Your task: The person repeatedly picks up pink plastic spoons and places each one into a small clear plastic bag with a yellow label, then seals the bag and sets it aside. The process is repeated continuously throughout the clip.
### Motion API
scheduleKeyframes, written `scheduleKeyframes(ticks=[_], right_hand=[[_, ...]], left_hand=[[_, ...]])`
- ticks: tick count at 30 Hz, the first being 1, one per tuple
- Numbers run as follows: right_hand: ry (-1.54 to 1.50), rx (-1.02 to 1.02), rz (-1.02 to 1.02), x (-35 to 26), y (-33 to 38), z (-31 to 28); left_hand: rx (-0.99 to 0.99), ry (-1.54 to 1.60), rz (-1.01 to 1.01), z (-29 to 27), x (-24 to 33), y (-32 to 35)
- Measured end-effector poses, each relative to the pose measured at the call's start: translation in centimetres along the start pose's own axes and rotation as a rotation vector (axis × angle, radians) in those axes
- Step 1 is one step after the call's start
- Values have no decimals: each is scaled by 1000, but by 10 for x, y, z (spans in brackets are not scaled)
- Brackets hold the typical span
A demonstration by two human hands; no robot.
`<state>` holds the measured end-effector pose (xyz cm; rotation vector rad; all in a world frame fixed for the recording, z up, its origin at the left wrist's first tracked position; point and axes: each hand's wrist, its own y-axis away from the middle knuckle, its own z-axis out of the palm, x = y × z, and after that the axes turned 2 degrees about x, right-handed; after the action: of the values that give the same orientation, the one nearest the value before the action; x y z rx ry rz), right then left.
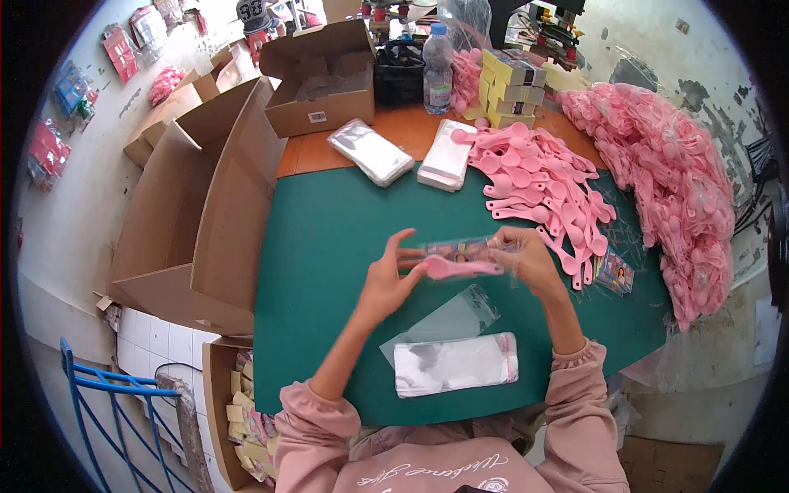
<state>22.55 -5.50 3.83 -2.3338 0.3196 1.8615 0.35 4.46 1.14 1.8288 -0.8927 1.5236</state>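
A clear plastic bag with a pink spoon and a printed card in it is held up over the green table between my hands. My left hand pinches the end by the spoon's bowl, its index finger raised. With its fingers closed, my right hand grips the other end, by the handle. Below them lies a single clear bag, partly under a stack of clear bags. Loose pink spoons are heaped beyond my right hand, with a few printed cards beside the heap.
A mound of bagged pink spoons lies along the right edge. Two bag stacks, a water bottle and yellow-edged card bundles stand at the back. Cardboard boxes line the left; another box holds packed pieces.
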Motion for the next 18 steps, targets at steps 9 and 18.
scheduleKeyframes(ticks=[9,18], right_hand=[[655,-162,-433,-11,23,41],[690,-60,-475,-1,31,74]], left_hand=[[57,663,-357,25,0,20],[23,702,-465,19,7,21]])
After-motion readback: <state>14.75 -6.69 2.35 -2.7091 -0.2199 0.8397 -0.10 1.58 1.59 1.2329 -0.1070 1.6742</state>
